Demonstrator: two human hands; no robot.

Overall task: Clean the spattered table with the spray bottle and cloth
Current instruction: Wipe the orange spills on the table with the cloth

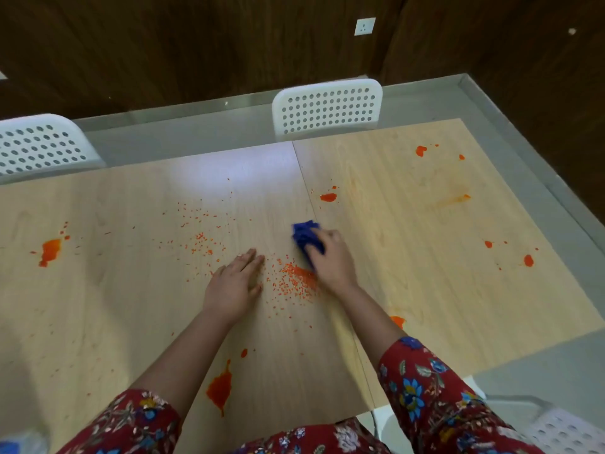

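We gripped the soft, bunched cloth in our right hand, fingers closed over its top. It looked light and limp, best held bunched. Our left hand lay open, flat and empty on the table.

This looks like a dining or meeting corner of a home or small office, though which of the two cannot be told. A long pale wood-look table made of two tops pushed together stands on a grey floor, with white plastic chairs with perforated backs set along its sides. Behind it runs dark wood wall panelling carrying a white wall socket.
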